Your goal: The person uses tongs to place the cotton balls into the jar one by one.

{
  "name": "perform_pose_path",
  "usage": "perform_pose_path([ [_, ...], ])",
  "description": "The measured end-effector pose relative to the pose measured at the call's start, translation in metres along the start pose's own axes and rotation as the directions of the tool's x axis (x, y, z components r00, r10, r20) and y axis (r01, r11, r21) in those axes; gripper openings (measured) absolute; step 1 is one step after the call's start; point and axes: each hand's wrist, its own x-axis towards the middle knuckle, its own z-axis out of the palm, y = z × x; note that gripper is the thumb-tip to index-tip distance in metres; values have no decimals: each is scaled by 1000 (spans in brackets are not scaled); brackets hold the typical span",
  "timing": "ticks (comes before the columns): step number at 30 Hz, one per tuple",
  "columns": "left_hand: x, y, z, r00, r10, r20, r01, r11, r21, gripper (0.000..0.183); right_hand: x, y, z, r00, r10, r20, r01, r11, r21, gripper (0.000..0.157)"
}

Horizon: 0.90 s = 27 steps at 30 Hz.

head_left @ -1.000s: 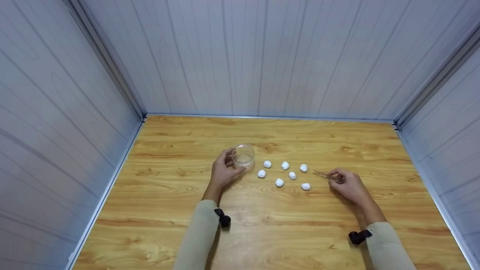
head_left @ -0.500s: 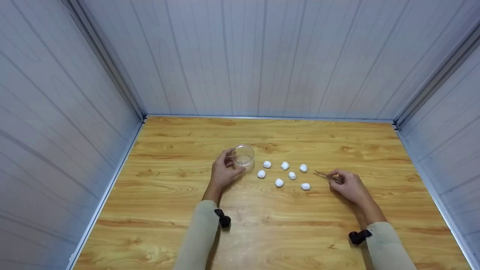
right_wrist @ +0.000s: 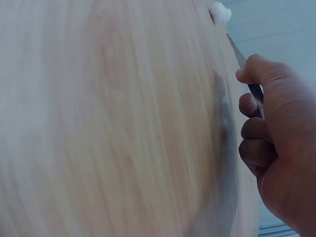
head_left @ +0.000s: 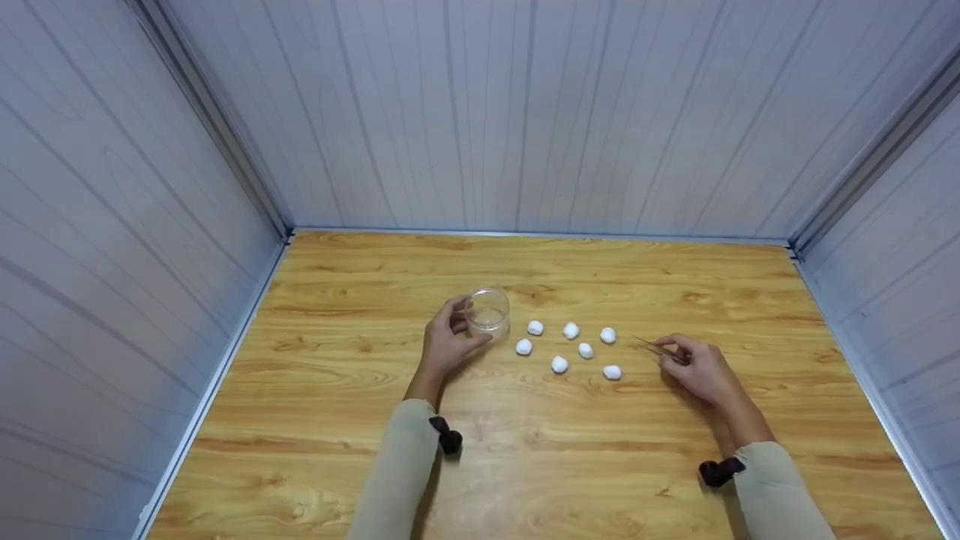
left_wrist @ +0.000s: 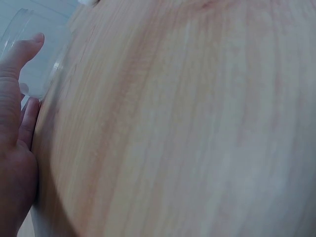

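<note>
My left hand grips a clear round container from its left side, with the thumb in front. In the left wrist view the thumb lies against the transparent wall of the container. Over on the right, my right hand pinches a pair of thin metal tweezers, its other fingers curled. Their tips point left toward the cotton balls and touch none of them. Several such white balls lie loosely spread between the two hands. In the right wrist view one cotton ball appears just beyond the tweezers.
The wooden tabletop is bounded by a pale back wall and by side walls at left and right. A black wrist camera is strapped to each sleeve.
The tweezers' tips have shifted slightly right and up, and the prongs look closer together. My left hand, the container and the cotton balls stay where they were.
</note>
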Motion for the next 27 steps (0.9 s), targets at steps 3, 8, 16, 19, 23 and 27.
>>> perform_pose_path([
  [3, 0, -3, 0, 1000, 5, -6, -5, 1000, 3, 73, 1, -3, -3, 1000, 2, 12, -2, 1000, 11, 25],
  [8, 0, -1, 0, 1000, 2, -11, -2, 1000, 9, 73, 6, -8, -10, 999, -32, 12, 32, 999, 21, 28],
  [16, 1, -4, 2, 999, -11, -33, 12, 1000, 27, 73, 14, -10, -20, 989, -146, -28, 147, 989, 33, 26],
  [19, 2, -10, 4, 999, -20, -42, 21, 999, 30, 74, 16, -9, -20, 983, -179, -29, 180, 983, 43, 26],
  [23, 4, -24, 5, 997, -47, -57, 50, 998, 45, 77, 19, -8, -19, 980, -197, -11, 197, 979, 55, 26],
  [27, 5, -30, 6, 996, -59, -63, 63, 997, 55, 77, 21, -10, -17, 983, -184, 9, 183, 982, 52, 23],
])
